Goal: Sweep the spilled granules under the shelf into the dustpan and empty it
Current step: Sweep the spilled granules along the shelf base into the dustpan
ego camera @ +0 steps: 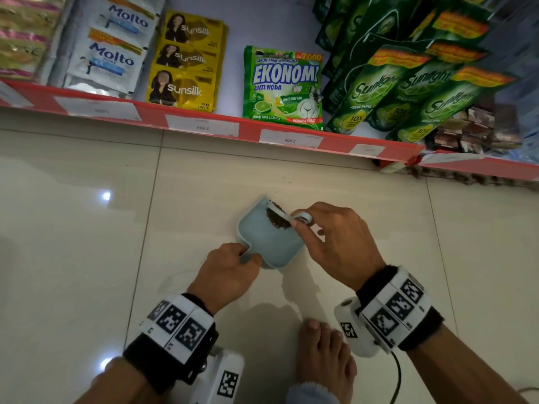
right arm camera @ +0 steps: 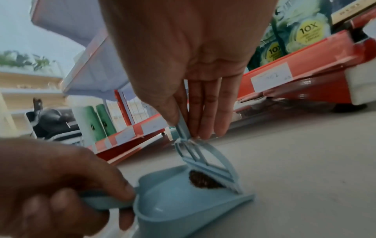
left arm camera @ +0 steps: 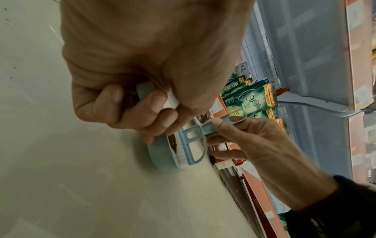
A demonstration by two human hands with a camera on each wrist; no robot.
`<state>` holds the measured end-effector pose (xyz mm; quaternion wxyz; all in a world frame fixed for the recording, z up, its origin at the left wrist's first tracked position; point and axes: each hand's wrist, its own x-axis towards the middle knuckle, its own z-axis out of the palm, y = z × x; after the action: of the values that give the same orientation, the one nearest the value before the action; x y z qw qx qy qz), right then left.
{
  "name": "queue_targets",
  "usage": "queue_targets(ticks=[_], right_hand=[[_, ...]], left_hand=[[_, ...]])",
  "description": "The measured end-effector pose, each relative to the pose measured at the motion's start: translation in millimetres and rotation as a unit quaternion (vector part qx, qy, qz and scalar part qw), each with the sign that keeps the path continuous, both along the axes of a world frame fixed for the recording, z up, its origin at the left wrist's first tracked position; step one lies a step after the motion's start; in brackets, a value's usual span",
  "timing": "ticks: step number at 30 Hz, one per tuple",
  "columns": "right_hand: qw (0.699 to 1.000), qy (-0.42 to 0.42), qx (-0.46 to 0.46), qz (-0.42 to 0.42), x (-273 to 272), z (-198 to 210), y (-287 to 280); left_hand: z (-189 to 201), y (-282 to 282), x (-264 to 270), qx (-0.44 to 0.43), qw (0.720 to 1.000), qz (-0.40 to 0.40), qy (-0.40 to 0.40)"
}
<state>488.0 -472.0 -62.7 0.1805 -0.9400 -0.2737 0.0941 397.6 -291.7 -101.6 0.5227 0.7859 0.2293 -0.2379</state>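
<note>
The floor (ego camera: 87, 228) is shiny tile below the shelf (ego camera: 204, 123). The blue dustpan (ego camera: 271, 246) sits on it. The left hand (ego camera: 226, 268) has its fingers (left arm camera: 105, 103) curled tight around the dustpan's handle. The right hand (ego camera: 335, 243) pinches the little brush (ego camera: 287, 215), tipped down into the pan. Dark granules (right arm camera: 203, 181) lie in the pan, right beside the brush.

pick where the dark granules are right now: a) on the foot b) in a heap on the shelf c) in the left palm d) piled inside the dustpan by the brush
d: a dark heap of granules sits inside the blue dustpan, right against the brush.
</note>
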Motion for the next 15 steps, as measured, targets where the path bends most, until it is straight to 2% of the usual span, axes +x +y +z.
queue_targets(ticks=[4,7,11,15], right_hand=[[0.996,-0.067,0.053,-0.021,1.2,5.4,0.0],[0.993,-0.109,0.008,-0.042,8.8,6.6,-0.6],[0.997,-0.066,-0.045,-0.018,1.3,-0.3,0.5],[0.999,0.001,0.032,-0.003,-16.2,1.1,2.3]], left_hand=[[-0.8,-0.4,-1.7,-0.019,1.000,0.014,0.008],[0.1,-1.6,-2.1,-0.031,0.999,0.021,0.017],[1.4,-3.3,-2.5,-0.044,0.999,0.022,0.019],[-0.4,-3.9,-3.9,-0.054,0.998,0.024,0.023]])
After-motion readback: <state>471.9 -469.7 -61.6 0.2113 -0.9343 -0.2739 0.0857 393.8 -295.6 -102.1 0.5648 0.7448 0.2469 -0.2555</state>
